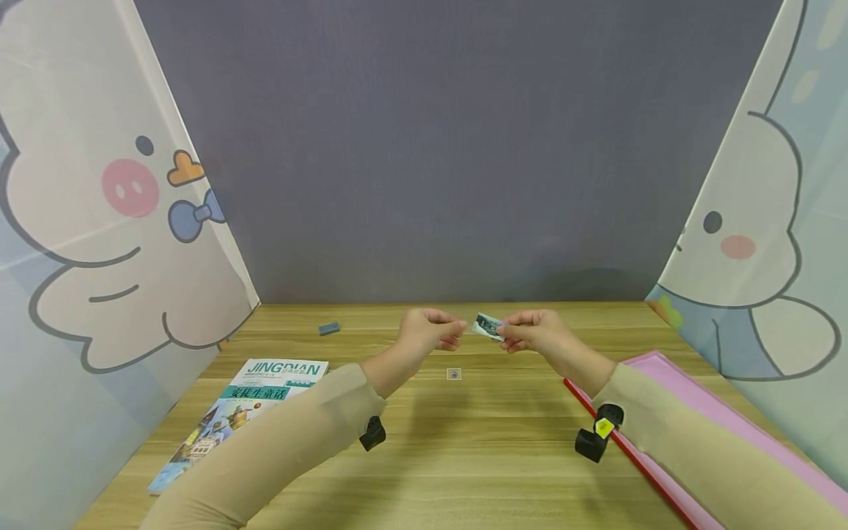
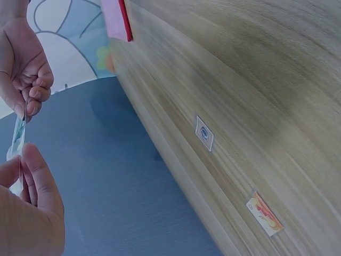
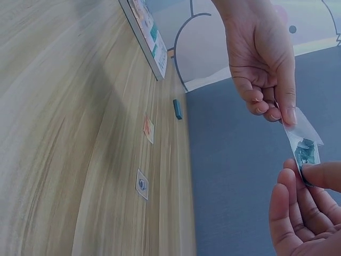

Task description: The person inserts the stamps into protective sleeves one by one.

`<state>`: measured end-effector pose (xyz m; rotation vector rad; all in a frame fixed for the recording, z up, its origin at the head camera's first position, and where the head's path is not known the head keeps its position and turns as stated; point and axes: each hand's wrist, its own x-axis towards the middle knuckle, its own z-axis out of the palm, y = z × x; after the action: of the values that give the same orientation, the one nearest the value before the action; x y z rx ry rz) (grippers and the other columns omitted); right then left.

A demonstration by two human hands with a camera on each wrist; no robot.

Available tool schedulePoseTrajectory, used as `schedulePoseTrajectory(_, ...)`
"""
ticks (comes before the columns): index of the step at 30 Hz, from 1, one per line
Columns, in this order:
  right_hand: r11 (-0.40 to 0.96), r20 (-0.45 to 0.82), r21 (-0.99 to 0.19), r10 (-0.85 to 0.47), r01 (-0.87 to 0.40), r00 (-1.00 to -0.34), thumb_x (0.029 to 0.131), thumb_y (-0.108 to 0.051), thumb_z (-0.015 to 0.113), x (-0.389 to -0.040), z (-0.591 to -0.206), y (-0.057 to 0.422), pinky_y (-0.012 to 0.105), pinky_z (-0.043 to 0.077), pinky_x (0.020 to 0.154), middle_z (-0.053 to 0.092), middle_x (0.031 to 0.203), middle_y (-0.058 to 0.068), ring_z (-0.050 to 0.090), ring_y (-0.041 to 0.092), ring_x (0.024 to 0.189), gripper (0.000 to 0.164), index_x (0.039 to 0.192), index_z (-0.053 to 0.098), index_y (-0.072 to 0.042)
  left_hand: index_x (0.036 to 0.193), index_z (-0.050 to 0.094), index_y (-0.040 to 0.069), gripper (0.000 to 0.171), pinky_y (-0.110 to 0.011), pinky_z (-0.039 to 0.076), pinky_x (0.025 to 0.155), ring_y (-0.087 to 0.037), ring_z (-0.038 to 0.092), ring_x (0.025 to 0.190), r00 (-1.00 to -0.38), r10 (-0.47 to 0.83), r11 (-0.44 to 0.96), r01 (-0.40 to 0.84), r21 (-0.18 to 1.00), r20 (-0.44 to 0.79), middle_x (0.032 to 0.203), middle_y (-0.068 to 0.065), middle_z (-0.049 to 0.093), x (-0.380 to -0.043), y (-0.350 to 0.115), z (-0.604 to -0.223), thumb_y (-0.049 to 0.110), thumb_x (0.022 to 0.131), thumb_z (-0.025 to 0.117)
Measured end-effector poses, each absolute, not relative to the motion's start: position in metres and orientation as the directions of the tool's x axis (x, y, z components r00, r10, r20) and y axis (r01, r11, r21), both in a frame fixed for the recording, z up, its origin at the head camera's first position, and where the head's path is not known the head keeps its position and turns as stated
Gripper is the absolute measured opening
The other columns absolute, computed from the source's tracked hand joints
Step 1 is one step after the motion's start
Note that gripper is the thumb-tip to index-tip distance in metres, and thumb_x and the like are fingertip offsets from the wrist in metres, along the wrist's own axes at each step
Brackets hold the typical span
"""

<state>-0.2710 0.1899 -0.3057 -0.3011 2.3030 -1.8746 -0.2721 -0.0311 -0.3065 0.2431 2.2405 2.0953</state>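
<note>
Above the wooden table, the two hands hold a small stamp (image 3: pixel 305 152) with a dark green picture, and a clear plastic sleeve (image 3: pixel 302 129) runs on from it. Thumb and fingers of the right hand (image 1: pixel 539 333) pinch the printed end. The left hand (image 1: pixel 427 335) pinches the clear end, as the right wrist view shows. Below them on the table lies a small square stamp (image 1: pixel 453 374) with a round emblem. Beside that one, an orange and red stamp (image 2: pixel 265 213) shows in both wrist views; the left hand hides most of it from the head view.
At the left lies a magazine (image 1: pixel 248 405) with a colourful cover. A small blue-grey block (image 1: pixel 329 328) is near the back edge. A pink folder (image 1: pixel 676 390) with a red edge lies under the right forearm. A grey panel (image 1: pixel 450 147) stands behind the table (image 1: pixel 464 464).
</note>
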Motion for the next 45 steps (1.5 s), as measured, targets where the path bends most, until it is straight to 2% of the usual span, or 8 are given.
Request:
schedulePoseTrajectory(20,0.258,0.041,-0.961,-0.225,-0.100,-0.974,0.092,-0.013,0.067,-0.2711,-0.3008,0.1879,0.022,0.058,0.070,0.070,0.082,-0.001,0.065,0.010,0.074,0.031,0.111,0.063,0.010,0.098,0.071,-0.007,0.018,-0.031,0.062,0.066,-0.011,0.064,0.058,-0.982,0.184,0.100,0.063,0.993,0.044,0.101,-0.027,0.070,-0.2703,-0.0264,-0.3036,0.007,0.087,0.072)
schedulePoseTrajectory(26,0.270,0.050,-0.956,-0.224,-0.111,-0.973,0.092,-0.014,0.067,-0.2717,-0.2996,0.1860,0.023,0.058,0.070,0.071,0.083,0.000,0.066,0.011,0.074,0.029,0.110,0.064,0.009,0.098,0.072,-0.006,0.017,-0.036,0.062,0.071,-0.011,0.064,0.059,-0.982,0.185,0.109,0.053,0.993,0.032,0.096,-0.022,0.072,-0.2705,-0.0253,-0.3042,0.008,0.087,0.072)
schedulePoseTrajectory(31,0.252,0.048,-0.962,-0.229,-0.107,-0.972,0.092,-0.012,0.066,-0.2721,-0.3004,0.1845,0.027,0.059,0.074,0.071,0.083,0.001,0.067,0.012,0.075,0.028,0.110,0.064,0.009,0.099,0.072,-0.006,0.018,-0.028,0.061,0.063,-0.011,0.064,0.059,-0.983,0.183,0.107,0.044,0.993,0.024,0.098,-0.024,0.071,-0.2716,-0.0247,-0.3060,0.008,0.088,0.071)
schedulePoseTrajectory(35,0.213,0.053,-0.971,-0.245,-0.107,-0.968,0.093,-0.009,0.064,-0.2731,-0.3026,0.1857,0.025,0.059,0.074,0.070,0.081,-0.001,0.066,0.010,0.075,0.031,0.114,0.061,0.013,0.098,0.071,-0.007,0.018,-0.025,0.060,0.059,-0.010,0.064,0.058,-0.984,0.174,0.092,0.046,0.995,0.029,0.090,-0.020,0.072,-0.2722,-0.0245,-0.3067,0.008,0.087,0.072)
schedulePoseTrajectory(40,0.182,0.070,-0.976,-0.258,-0.119,-0.964,0.093,-0.008,0.064,-0.2744,-0.3050,0.1884,0.025,0.060,0.074,0.070,0.081,-0.001,0.066,0.009,0.075,0.030,0.114,0.060,0.014,0.095,0.070,-0.007,0.018,-0.029,0.061,0.062,-0.011,0.064,0.057,-0.986,0.163,0.080,0.054,0.995,0.040,0.081,-0.013,0.072,-0.2719,-0.0254,-0.3064,0.009,0.086,0.074)
schedulePoseTrajectory(45,0.189,0.058,-0.976,-0.244,-0.106,-0.968,0.093,-0.009,0.065,-0.2732,-0.3040,0.1884,0.025,0.059,0.075,0.069,0.079,-0.003,0.066,0.010,0.076,0.026,0.110,0.061,0.011,0.095,0.070,-0.006,0.019,-0.032,0.062,0.066,-0.012,0.065,0.061,-0.983,0.176,0.086,0.059,0.995,0.043,0.086,-0.016,0.073,-0.2718,-0.0259,-0.3077,0.011,0.086,0.074)
